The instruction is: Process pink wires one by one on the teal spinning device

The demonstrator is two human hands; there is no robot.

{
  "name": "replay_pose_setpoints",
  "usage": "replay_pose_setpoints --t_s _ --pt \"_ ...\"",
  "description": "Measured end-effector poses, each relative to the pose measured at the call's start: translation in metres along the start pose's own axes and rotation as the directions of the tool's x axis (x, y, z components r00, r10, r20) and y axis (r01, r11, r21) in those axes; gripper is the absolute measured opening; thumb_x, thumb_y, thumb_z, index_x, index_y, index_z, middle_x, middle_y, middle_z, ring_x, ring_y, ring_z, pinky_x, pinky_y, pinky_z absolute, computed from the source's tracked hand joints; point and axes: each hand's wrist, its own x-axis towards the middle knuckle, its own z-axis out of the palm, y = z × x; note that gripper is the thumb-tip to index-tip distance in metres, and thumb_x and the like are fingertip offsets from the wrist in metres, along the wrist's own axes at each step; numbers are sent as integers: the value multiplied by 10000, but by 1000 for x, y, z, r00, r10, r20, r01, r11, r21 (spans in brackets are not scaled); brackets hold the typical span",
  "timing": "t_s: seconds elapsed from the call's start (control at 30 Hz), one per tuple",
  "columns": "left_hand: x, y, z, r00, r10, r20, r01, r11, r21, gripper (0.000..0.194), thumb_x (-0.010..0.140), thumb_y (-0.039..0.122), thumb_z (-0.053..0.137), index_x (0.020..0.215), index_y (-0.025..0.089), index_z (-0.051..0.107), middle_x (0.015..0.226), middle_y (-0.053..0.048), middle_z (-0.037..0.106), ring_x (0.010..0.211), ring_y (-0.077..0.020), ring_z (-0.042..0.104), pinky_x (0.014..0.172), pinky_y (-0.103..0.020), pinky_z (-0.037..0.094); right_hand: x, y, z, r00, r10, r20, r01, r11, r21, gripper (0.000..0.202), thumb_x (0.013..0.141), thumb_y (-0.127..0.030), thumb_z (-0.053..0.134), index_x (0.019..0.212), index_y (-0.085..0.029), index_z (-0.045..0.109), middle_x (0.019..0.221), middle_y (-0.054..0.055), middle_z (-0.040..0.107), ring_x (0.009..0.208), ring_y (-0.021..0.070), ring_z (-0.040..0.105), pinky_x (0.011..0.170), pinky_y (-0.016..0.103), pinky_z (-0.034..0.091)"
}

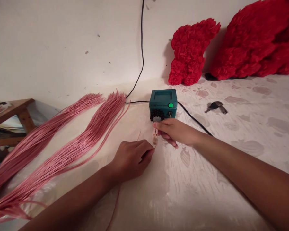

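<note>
Near the middle stands a teal box-shaped device point(163, 98) with a green button and a black bristly part at its lower front. My right hand point(170, 130) pinches a small pale holder point(155, 133) with red marks, right in front of that bristly part. Just below the holder, the fingertips of my left hand point(135, 157) are closed on a thin pink strand point(116, 205), which trails down toward the front edge of the view. Two long bundles of pink strands point(86, 141) lie to the left.
Red ruffled flower-like masses point(189, 51) rest against the wall at the back right. Keys point(215, 106) lie on the patterned cover point(248, 128). A black cable point(142, 48) runs down the wall. At far left is a wooden frame point(11, 112).
</note>
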Motion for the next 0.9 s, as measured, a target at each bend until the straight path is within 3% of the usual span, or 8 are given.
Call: replay_pose_setpoints --t_s 0.53,0.9 --pt "1 -9 8 999 -15 -48 10 995 -95 131 866 120 523 760 150 593 570 73 502 446 -63 348 466 -218 267 2 -1 -3 999 30 14 -30 999 -20 421 995 -391 461 628 -185 480 480 -82 367 287 60 380 260 188 370" --pt "4 -7 9 996 -68 -51 61 990 -125 122 869 131 531 770 155 597 563 71 502 451 -67 364 477 -206 284 1 -1 -2 1000 28 7 -28 999 -26 437 992 -408 464 617 -184 476 474 -83 372 281 59 387 256 187 370"
